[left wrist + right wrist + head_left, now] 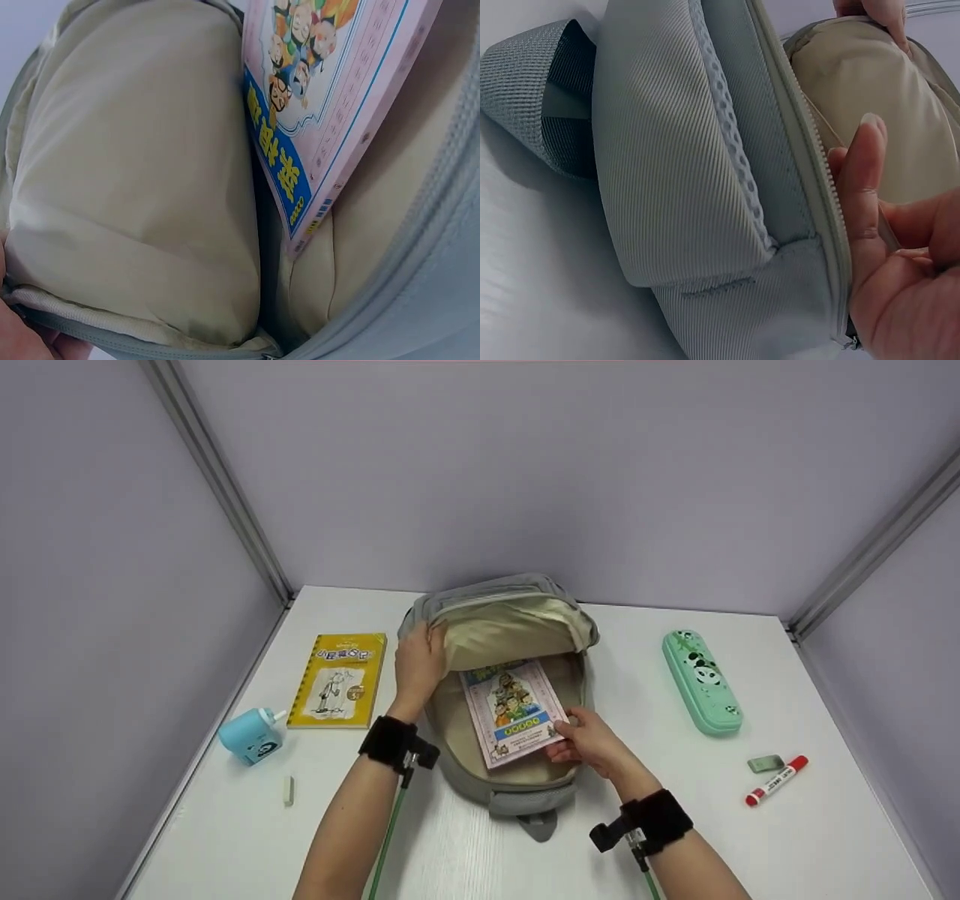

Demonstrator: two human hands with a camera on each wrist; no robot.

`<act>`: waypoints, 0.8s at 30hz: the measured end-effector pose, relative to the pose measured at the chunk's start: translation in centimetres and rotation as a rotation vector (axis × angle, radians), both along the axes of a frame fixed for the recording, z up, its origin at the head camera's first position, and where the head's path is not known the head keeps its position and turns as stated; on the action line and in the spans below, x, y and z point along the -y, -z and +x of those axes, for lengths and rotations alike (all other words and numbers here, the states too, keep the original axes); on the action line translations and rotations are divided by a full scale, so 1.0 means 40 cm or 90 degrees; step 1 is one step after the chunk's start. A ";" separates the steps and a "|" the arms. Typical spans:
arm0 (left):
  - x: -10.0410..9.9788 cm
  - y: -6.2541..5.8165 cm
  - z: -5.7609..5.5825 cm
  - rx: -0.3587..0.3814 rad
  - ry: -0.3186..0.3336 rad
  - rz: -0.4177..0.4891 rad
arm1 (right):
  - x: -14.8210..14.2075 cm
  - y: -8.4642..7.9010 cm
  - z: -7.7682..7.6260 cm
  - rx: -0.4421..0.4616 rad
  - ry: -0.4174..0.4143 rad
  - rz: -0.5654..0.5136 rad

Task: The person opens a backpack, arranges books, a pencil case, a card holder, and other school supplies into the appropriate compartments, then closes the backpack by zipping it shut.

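Note:
A grey backpack (532, 801) lies unzipped on the table, its cream-lined flap (517, 631) lifted toward the back wall. The left hand (420, 664) grips the flap's left edge; in the left wrist view only a few of its fingers (22, 341) show at the lower left corner. A pink comic book (514, 709) with cartoon figures lies slanted inside the bag, its top end under the flap. At the book's near right corner, the right hand (592, 742) pinches it between thumb and fingers. The right wrist view shows this hand (900, 277) beside the bag's zip.
To the left lie a yellow book (337, 682), a blue panda bottle-like item (251, 736) and a small pale block (289, 791). A green panda pencil case (702, 682), a small green piece (765, 763) and a red-capped marker (777, 781) lie to the right. Walls enclose the table.

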State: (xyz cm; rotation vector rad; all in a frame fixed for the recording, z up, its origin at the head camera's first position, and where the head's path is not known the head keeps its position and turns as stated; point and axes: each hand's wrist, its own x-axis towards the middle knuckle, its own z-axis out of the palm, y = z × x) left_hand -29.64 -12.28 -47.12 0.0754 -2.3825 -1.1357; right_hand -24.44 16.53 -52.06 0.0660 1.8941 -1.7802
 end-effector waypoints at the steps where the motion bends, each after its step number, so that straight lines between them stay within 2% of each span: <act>1: 0.000 -0.001 0.001 -0.001 0.001 0.002 | 0.004 0.000 -0.004 0.000 0.007 -0.002; 6: 0.000 -0.006 0.003 -0.003 0.005 0.014 | 0.019 0.001 -0.022 0.011 0.029 -0.009; 11: 0.002 -0.013 0.001 0.009 -0.005 0.007 | 0.007 0.001 -0.017 0.020 0.044 -0.027; 15: 0.001 -0.023 -0.003 -0.002 -0.008 0.004 | -0.008 0.001 -0.018 0.025 0.064 -0.042; 24: -0.005 -0.030 0.009 -0.017 0.017 0.008 | 0.027 0.005 -0.052 0.043 0.045 -0.061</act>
